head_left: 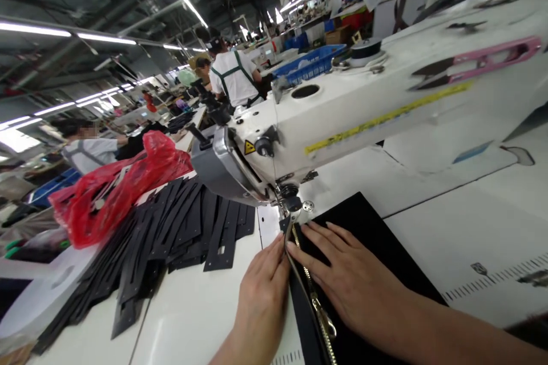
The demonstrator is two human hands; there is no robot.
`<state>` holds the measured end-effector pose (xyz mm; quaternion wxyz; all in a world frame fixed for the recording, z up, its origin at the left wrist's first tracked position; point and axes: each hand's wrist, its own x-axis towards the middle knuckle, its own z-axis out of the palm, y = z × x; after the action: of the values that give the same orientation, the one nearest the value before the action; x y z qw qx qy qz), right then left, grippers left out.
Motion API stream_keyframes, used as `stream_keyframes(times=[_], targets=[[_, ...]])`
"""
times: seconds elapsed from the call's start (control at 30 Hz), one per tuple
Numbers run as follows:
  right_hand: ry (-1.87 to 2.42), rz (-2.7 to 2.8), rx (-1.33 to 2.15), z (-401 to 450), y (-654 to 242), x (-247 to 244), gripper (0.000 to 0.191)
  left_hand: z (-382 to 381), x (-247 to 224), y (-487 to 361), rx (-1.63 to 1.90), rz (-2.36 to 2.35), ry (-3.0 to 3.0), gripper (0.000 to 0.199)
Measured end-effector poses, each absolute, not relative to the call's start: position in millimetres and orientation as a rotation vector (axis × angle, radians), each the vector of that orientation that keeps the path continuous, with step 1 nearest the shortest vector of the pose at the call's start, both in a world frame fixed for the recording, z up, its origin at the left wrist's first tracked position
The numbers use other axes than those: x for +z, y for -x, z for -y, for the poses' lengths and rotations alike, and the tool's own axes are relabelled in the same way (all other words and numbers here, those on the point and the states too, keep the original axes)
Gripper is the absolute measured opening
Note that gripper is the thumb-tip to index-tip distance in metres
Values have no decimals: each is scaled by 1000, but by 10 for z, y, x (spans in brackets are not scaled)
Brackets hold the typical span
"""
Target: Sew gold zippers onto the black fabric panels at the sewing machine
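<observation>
Black fabric [363,239] with a gold-toothed zipper [314,296] lies under the needle area of a white sewing machine [342,114]. The metal zipper pull hangs at the lower part of the teeth. My right hand [351,274] rests flat on the fabric to the right of the zipper, its fingers spread near the presser foot. On the left side, my left hand [263,291] lies along the zipper's edge with its fingers pressed together, fingertips at the fabric strip just before the foot. How firmly it grips the strip is hidden.
Piles of dark strips [184,228] lie left of the machine, beside a red plastic bag [124,182]. Pink-handled scissors [479,63] rest on the machine arm. Behind it are a blue basket [312,63] and a person in a white shirt [235,77].
</observation>
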<state>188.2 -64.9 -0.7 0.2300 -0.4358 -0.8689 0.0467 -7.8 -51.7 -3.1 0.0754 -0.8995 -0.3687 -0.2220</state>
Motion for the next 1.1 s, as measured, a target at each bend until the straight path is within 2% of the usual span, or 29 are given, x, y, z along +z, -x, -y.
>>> stream_keyframes(times=[0.33,0.53,0.8,1.1], targets=[[1193,2380,194,674,-1882,1,52,532,-43,103,-588,1163,2713,35],[1160,2396,62,657,-1877,-34,47,518,-14,63,-586,1107,2729,35],[1042,2426,-153,629,-1908,-64,56,519,14,-18,-714,1146,2673,28],[992,2458,-250,601,-1942,-52,55,532,-14,-46,-758,1183,2657,29]])
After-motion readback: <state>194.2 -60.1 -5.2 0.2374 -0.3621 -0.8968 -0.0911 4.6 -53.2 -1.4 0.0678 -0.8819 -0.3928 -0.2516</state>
